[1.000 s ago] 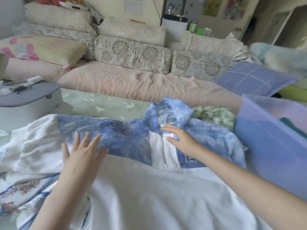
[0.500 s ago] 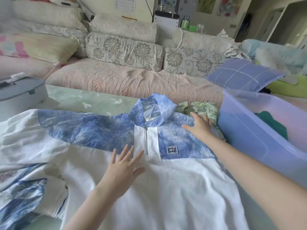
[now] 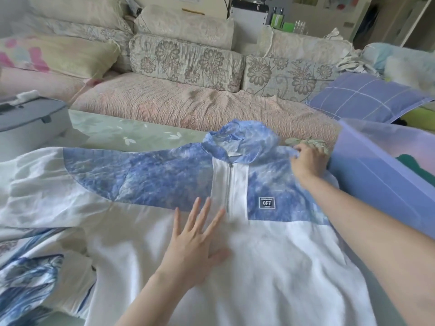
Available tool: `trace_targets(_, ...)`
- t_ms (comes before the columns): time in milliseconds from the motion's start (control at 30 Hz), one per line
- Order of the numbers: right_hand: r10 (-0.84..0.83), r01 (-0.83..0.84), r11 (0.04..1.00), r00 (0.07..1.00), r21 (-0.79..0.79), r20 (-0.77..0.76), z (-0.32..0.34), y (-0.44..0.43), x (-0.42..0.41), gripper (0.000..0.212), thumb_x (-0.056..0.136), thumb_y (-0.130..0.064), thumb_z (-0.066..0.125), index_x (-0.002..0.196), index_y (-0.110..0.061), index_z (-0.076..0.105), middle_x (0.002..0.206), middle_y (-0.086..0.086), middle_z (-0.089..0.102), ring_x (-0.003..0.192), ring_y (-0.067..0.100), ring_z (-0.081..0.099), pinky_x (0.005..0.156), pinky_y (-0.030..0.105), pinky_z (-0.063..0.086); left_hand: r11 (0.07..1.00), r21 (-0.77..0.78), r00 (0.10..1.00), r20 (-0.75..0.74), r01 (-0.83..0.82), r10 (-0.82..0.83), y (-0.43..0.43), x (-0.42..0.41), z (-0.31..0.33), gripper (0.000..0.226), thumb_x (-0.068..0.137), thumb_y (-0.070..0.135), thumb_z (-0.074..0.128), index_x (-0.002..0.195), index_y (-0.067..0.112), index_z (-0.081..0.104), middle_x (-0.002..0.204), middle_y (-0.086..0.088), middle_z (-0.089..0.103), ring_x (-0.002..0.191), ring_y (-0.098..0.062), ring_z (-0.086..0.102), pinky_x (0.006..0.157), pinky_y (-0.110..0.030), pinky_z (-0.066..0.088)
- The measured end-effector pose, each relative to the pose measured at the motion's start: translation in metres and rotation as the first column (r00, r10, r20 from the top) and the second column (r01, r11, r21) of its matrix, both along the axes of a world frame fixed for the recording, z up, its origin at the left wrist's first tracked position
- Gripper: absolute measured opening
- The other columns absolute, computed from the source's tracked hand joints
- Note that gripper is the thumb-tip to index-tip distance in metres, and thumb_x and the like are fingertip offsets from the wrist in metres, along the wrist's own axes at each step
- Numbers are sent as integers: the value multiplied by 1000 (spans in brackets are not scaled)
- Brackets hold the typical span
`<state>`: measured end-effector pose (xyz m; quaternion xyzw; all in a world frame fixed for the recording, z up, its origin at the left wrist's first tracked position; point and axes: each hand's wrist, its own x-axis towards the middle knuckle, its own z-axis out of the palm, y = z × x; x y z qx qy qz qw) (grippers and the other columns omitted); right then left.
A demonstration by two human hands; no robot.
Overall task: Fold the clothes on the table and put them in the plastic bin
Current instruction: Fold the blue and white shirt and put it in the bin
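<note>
On the table (image 3: 122,132), beside the plastic bin (image 3: 376,175), the jacket (image 3: 150,175) lies unfolded, left hand (image 3: 195,250) flat on it, right hand (image 3: 308,161) pinching its shoulder; folding seems barely begun.

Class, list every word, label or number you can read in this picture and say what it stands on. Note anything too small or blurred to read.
"OFF": on the dark patch sewn to the chest of the blue and white jacket.
Fine print above and below "OFF" on the patch: too small to read.
Posters on the back wall: blurred, nothing readable.
</note>
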<state>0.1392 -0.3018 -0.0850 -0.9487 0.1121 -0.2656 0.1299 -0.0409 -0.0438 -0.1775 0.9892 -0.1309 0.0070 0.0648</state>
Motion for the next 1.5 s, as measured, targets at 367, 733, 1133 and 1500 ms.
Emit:
trace_targets(367, 419, -621, 770, 662, -142, -622, -78, 53, -85, 92, 66, -78, -11, 147, -34, -14, 155, -8, -24, 140, 9, -27, 115, 34, -16, 967, -24, 967, 41, -252, 253, 18, 13, 2, 111, 62, 79, -26, 149, 31, 21, 157, -11, 13, 145, -32, 2, 112, -45, -9)
trace_targets(733, 568, -620, 780, 648, 81, -507, -72, 33, -116, 63, 99, -48, 33, 152, -28, 3, 156, -10, -18, 142, 7, -19, 115, 28, -9, 969, -42, 966, -100, -243, 238, 2, 14, 2, 108, 54, 84, -13, 149, 35, -4, 158, -8, -10, 145, -23, -16, 113, -55, -10)
trace_targets(1133, 101, 32, 945, 917, 324, -386, -37, -89, -164, 40, 97, -8, 44, 136, 2, 40, 137, 21, 48, 126, 33, 47, 100, 34, 35, 985, -163, 991, -119, 48, -68, -67, -7, -1, 118, 39, 83, -38, 145, 51, 1, 157, 6, -14, 144, -21, -18, 112, -55, -8)
trace_targets(1500, 159, -143, 754, 987, 641, 33, 9, -84, -157, 24, 76, 0, 65, 68, -17, 51, 61, 1, 53, 51, 13, 47, 50, 24, 41, 994, -100, 983, -178, 32, -50, -69, -4, 3, 96, 62, 89, -8, 147, 44, 0, 157, 6, -15, 144, -24, -18, 112, -56, -2)
